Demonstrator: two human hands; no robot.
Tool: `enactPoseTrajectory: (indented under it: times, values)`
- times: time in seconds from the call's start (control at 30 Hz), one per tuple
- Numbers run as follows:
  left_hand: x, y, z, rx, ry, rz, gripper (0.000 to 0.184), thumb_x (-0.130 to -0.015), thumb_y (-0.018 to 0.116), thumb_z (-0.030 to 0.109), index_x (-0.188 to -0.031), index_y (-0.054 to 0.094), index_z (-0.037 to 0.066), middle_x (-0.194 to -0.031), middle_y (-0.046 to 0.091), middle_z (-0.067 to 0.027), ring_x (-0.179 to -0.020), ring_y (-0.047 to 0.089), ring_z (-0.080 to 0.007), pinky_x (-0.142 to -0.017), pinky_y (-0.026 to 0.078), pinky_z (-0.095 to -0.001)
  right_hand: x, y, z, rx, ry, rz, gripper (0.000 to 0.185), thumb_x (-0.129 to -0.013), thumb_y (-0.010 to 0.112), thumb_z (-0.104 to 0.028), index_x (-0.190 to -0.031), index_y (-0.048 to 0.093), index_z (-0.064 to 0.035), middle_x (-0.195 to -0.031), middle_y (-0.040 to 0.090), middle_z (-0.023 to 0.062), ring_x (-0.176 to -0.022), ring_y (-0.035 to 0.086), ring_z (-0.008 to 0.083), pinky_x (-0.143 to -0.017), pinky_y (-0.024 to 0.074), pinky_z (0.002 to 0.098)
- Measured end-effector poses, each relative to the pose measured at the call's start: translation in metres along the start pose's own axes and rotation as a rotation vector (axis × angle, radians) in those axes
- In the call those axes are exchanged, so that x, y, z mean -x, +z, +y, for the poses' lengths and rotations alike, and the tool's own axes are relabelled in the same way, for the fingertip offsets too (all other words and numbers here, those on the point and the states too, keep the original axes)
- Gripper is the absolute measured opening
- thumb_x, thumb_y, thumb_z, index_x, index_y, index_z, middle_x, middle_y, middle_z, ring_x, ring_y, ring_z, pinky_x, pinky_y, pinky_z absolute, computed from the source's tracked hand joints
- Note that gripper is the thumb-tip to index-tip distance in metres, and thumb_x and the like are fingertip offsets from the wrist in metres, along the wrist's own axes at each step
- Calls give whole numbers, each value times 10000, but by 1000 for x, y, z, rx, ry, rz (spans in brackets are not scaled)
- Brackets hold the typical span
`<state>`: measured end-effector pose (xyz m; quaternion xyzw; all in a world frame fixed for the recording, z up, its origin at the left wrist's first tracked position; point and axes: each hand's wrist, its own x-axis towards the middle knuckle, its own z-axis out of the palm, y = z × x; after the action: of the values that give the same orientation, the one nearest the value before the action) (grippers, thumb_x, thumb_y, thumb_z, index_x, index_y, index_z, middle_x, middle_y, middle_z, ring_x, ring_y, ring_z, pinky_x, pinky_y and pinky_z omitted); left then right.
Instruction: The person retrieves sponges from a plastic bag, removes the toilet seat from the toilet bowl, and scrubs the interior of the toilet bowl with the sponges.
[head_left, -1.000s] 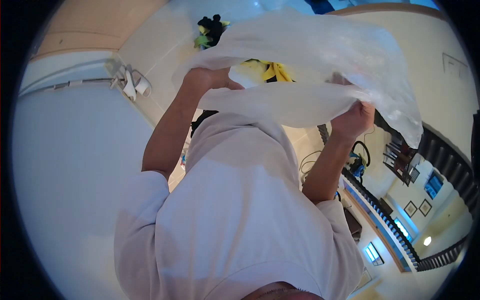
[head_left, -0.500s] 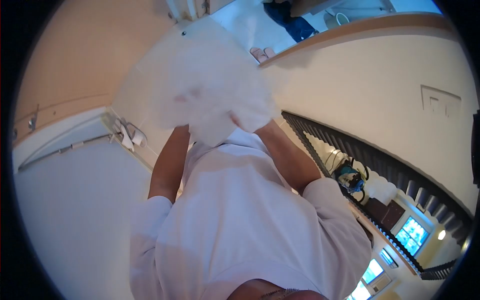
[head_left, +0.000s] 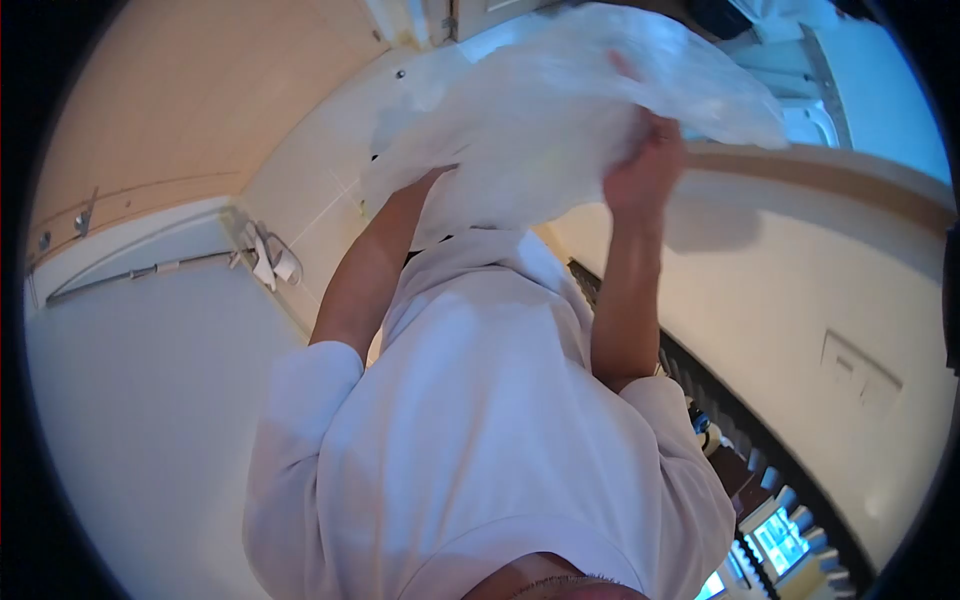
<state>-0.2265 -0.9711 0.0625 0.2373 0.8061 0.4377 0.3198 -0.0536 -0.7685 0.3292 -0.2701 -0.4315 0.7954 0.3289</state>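
Note:
A large, translucent white plastic bag [head_left: 530, 130] spreads out in front of me at the top of the view, blurred by motion. My right hand [head_left: 645, 170] is raised, its fingers closed on the bag's near right side. A reddish patch shows through the plastic just above that hand; I cannot make out what it is. My left forearm reaches up to the bag's lower left side. The plastic covers my left hand, so its fingers are hidden.
On the left is a pale door [head_left: 170, 380] with a metal bar. White slippers [head_left: 275, 260] lie on the floor beside it. A dark stair railing [head_left: 760, 440] runs along the right below a cream wall [head_left: 780, 290]. Beyond the wall's wooden top edge [head_left: 830, 180] is a bluish room.
The bag has swung up and to the right and spread wider. My right hand has risen with it. My left forearm has shifted slightly up and right. The view has turned a little.

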Motion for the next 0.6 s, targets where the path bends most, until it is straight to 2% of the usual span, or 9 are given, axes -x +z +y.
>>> enactPoseTrajectory:
  times: [0.07, 0.1, 0.17, 0.2, 0.33, 0.4, 0.5, 0.57, 0.6]
  values:
    - [-18, -11, 3, -40, -4, -48, 1053, -729, 892, 429, -1566, 366, 67, -1521, 497, -220, -1380, 509, -337, -1113, 436, -414, -16, -14, -6, 269, -243, 25, 491, -1047, 457, -314, -1384, 596, 14, -1366, 647, 150, -1218, 595, 260, -1059, 481, 411]
    - [-30, -16, 7, -64, -8, -74, 1053, -730, 892, 427, -1567, 364, 68, -1523, 495, -220, -1382, 506, -337, -1115, 434, -415, -22, -20, -9, 266, -241, 25, 491, -1047, 457, -314, -1384, 596, 14, -1366, 647, 150, -1218, 595, 260, -1059, 481, 411]
    - [-55, -23, 12, -107, -11, -135, 1054, -731, 891, 423, -1570, 360, 70, -1528, 489, -219, -1386, 501, -338, -1118, 431, -415, -33, -38, -13, 5, -127, 38, 585, -1052, 448, -409, -1457, 518, 7, -1418, 613, 177, -1284, 565, 315, -1132, 435, 462]
    - [-68, -27, 13, -128, -8, -162, 1054, -731, 891, 422, -1571, 358, 71, -1530, 486, -219, -1389, 499, -339, -1120, 429, -415, -44, -65, -10, -624, 26, -336, 652, -1046, 441, -466, -1505, 456, -2, -1473, 565, 201, -1340, 532, 345, -1172, 395, 500]
    - [-132, -39, 24, -218, -2, -314, 1056, -733, 889, 414, -1575, 350, 74, -1539, 476, -219, -1397, 489, -341, -1126, 423, -417, -78, -51, -13, -652, -72, -394, 691, -1025, 448, -415, -1527, 385, 55, -1503, 529, 230, -1332, 519, 320, -1098, 448, 416]
    - [-166, -39, 31, -267, 4, -403, 1057, -734, 888, 411, -1578, 347, 76, -1543, 470, -219, -1401, 484, -342, -1130, 420, -417, -106, -36, -21, -313, -179, 175, 607, -1015, 503, -362, -1455, 475, 55, -1454, 573, 230, -1271, 568, 316, -1085, 460, 425]
    - [-215, -36, 39, -318, 22, -528, 1058, -736, 887, 405, -1581, 341, 78, -1550, 462, -218, -1408, 477, -343, -1135, 415, -418, -164, -18, -25, 0, -185, 370, 507, -1002, 522, -298, -1369, 546, 50, -1372, 635, 216, -1228, 602, 297, -1068, 473, 419]
    - [-238, -34, 40, -346, 22, -611, 1059, -737, 886, 402, -1583, 337, 80, -1554, 457, -218, -1412, 472, -344, -1138, 412, -419, -200, -41, -22, -54, -75, 380, 434, -976, 542, -266, -1276, 614, 39, -1253, 690, 179, -1194, 613, 274, -1035, 480, 396]
    - [-249, -35, 41, -364, 22, -650, 1060, -737, 886, 400, -1585, 335, 81, -1556, 454, -218, -1414, 470, -345, -1140, 410, -419, -221, -47, -17, 160, -28, 468, 459, -979, 532, -279, -1286, 610, 54, -1242, 681, 165, -1167, 620, 282, -1028, 478, 396]
